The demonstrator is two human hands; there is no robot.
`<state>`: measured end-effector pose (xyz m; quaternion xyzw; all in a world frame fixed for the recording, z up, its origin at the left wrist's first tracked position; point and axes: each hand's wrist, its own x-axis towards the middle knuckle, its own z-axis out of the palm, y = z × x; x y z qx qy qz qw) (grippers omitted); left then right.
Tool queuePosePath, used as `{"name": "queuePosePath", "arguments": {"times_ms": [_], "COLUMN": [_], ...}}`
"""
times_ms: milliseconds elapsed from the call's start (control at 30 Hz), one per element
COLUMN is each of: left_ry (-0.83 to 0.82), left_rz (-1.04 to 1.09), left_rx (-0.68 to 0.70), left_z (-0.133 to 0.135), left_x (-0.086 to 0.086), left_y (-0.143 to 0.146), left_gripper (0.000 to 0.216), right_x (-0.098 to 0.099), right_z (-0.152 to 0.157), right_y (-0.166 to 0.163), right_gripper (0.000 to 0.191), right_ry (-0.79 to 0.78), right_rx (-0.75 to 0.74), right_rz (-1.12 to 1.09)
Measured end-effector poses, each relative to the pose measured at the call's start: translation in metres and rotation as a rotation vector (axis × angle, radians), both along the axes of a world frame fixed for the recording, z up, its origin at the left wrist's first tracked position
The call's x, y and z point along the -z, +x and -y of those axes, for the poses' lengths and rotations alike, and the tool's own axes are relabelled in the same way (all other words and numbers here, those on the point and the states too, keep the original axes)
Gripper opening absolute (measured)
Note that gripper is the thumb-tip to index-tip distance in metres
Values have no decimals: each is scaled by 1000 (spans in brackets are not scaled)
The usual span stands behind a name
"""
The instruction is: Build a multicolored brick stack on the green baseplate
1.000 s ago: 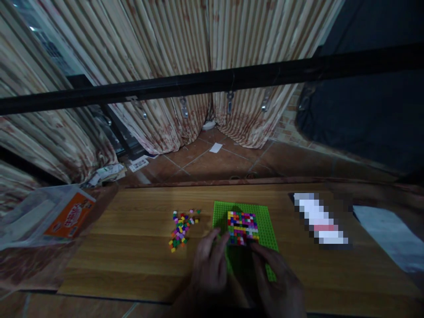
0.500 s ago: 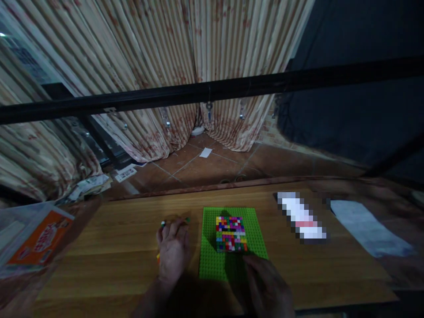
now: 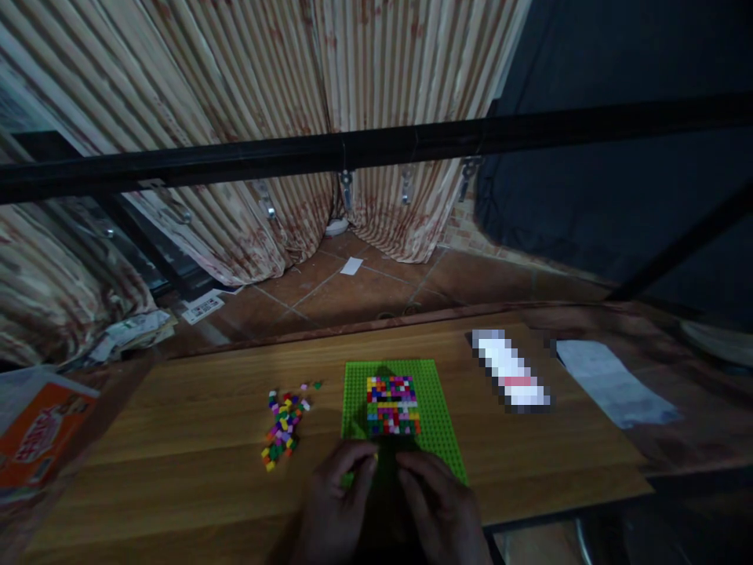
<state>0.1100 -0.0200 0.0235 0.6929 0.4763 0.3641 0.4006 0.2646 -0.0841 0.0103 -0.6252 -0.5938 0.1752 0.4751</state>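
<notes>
Multicoloured patch of small plastic bricks [image 3: 392,406] sits on flat green studded plastic baseplate [image 3: 434,400], on brown wood-grain worktop [image 3: 200,439]. Left hand [image 3: 340,488], near patch, pinches tiny yellow piece [image 3: 375,456]. Right hand [image 3: 438,496] beside it, fingers bent; can't tell if gripping anything. Loose multicoloured plastic bricks [image 3: 283,424] lie left of baseplate.

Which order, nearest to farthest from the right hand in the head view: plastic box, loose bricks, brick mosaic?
1. Brick mosaic: on the green baseplate.
2. Loose bricks: left of the baseplate.
3. Plastic box: far left.
</notes>
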Motion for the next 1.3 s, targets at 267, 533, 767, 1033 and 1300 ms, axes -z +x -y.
{"name": "queuePosePath", "arguments": {"times_ms": [267, 533, 767, 1033, 1300], "left_ry": [-350, -370, -267, -124, -69], "left_rz": [257, 295, 253, 92, 78], "left_rx": [24, 22, -22, -161, -149], "left_z": [16, 16, 15, -3, -7], "left_x": [1, -3, 2, 7, 34], "left_y": [15, 20, 15, 2, -4], "left_gripper": [18, 19, 20, 21, 22], "right_x": [-4, -1, -3, -9, -4], "right_z": [3, 1, -11, -29, -32], "right_y": [-2, 4, 11, 10, 12], "right_gripper": [24, 19, 17, 17, 14], "right_ry": [-93, -91, -29, 10, 81], "right_rx": [-56, -58, 69, 100, 122], "right_rz": [-180, -170, -51, 51, 124]}}
